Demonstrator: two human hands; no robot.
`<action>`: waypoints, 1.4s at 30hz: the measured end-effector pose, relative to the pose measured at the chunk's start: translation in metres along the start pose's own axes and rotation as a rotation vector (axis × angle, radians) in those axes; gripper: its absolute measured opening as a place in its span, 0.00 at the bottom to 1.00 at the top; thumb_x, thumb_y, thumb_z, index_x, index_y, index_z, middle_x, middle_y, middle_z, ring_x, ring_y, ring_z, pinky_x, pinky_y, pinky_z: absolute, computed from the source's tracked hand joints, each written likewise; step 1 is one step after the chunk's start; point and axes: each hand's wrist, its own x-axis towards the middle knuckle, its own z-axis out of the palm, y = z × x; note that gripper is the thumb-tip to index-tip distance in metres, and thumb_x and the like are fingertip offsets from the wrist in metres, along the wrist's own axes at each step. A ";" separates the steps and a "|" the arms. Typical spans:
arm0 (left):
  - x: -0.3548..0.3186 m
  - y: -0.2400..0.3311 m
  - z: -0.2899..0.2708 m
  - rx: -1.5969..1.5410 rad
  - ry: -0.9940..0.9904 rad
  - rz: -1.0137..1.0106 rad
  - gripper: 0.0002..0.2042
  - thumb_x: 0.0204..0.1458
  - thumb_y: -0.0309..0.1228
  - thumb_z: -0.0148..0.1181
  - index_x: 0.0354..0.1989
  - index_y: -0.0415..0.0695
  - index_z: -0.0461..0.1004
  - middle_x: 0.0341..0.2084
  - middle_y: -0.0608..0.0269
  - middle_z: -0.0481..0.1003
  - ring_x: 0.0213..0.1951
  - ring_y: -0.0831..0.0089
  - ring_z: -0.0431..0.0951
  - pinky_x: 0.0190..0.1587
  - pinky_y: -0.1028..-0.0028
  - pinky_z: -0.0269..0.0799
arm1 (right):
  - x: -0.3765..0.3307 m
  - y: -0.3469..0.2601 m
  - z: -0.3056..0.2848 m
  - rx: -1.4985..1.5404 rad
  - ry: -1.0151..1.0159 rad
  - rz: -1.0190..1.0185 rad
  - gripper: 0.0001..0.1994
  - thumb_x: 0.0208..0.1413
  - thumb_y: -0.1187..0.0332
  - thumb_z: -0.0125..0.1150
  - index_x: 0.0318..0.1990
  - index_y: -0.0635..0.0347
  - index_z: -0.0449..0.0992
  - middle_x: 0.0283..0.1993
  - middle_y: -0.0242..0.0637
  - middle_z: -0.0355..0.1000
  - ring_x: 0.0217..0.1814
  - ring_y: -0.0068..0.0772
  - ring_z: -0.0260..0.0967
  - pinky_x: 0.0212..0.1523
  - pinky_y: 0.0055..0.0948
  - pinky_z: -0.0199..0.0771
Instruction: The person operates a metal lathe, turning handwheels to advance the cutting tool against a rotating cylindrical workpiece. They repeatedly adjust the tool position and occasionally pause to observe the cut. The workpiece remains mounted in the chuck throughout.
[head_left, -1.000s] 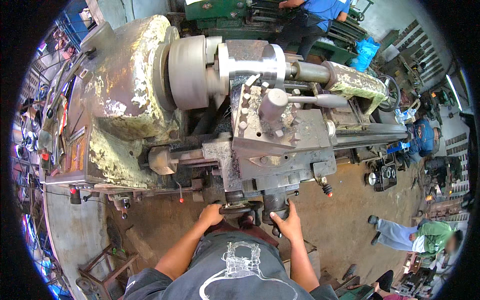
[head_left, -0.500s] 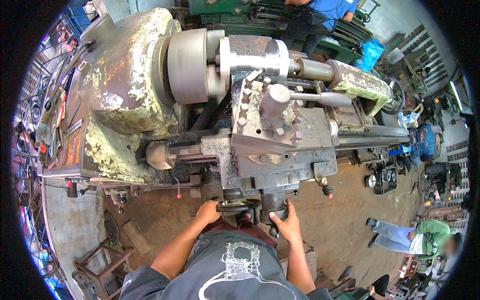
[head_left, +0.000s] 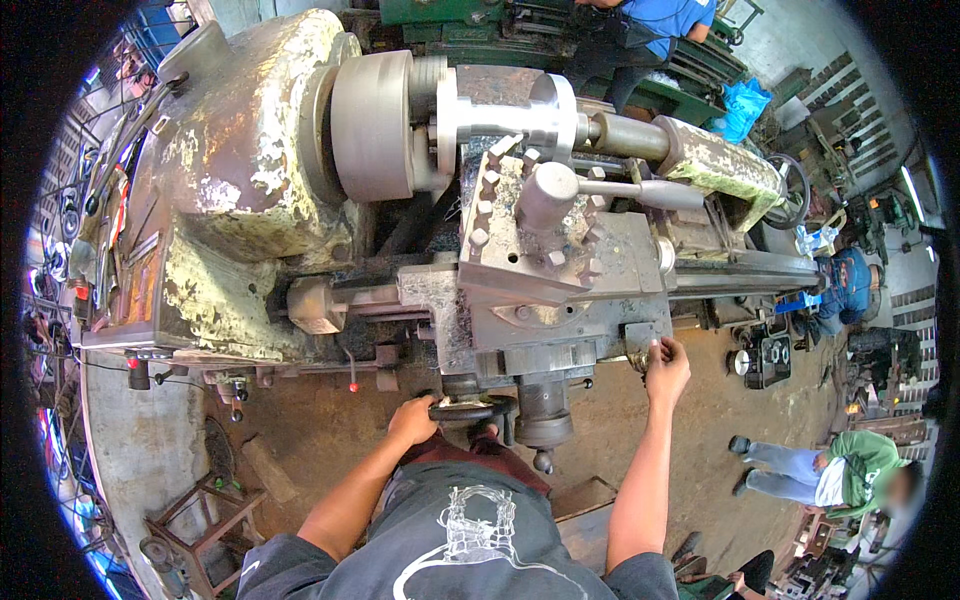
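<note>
Left hand [head_left: 413,420] gripped carriage handwheel [head_left: 470,408]; right hand [head_left: 667,365] pinched small lever [head_left: 638,355]. Advised steady, slow feed.

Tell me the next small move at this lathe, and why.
Probably a slow turn of the black handwheel: the left hand grips its rim, the right hand is up at a small lever on the carriage's right side, and the shiny workpiece sits in the chuck.

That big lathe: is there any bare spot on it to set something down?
Hardly. The flat carriage top beside the bolted tool post is barest. Below, it is crowded: the left hand holds the handwheel, the right hand a lever. The dirt floor left of the handwheel lies free.
</note>
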 end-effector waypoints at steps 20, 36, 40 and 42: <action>-0.002 0.015 -0.004 0.032 -0.020 -0.046 0.23 0.42 0.34 0.64 0.50 0.44 0.73 0.44 0.42 0.78 0.49 0.44 0.77 0.52 0.52 0.74 | 0.008 0.019 0.013 -0.119 0.080 0.020 0.14 0.51 0.63 0.70 0.37 0.66 0.81 0.27 0.46 0.79 0.30 0.42 0.79 0.35 0.36 0.76; -0.007 0.025 -0.009 0.104 0.007 -0.052 0.22 0.41 0.33 0.64 0.48 0.42 0.73 0.43 0.43 0.79 0.48 0.45 0.79 0.50 0.53 0.76 | 0.013 0.035 0.012 0.103 0.052 0.138 0.11 0.52 0.67 0.70 0.36 0.67 0.80 0.24 0.37 0.76 0.27 0.26 0.72 0.31 0.30 0.72; -0.009 0.023 -0.007 0.088 0.013 -0.071 0.23 0.41 0.32 0.64 0.50 0.42 0.73 0.44 0.43 0.78 0.49 0.46 0.78 0.51 0.54 0.75 | 0.016 0.045 0.011 0.366 -0.008 0.242 0.08 0.58 0.72 0.64 0.40 0.70 0.78 0.28 0.33 0.75 0.27 0.21 0.69 0.29 0.23 0.69; -0.010 0.021 -0.005 0.073 0.033 -0.055 0.24 0.41 0.32 0.64 0.51 0.43 0.73 0.45 0.43 0.78 0.49 0.46 0.78 0.52 0.54 0.75 | 0.017 0.047 0.010 0.469 -0.033 0.302 0.07 0.60 0.74 0.62 0.41 0.71 0.76 0.29 0.32 0.74 0.27 0.19 0.68 0.28 0.20 0.67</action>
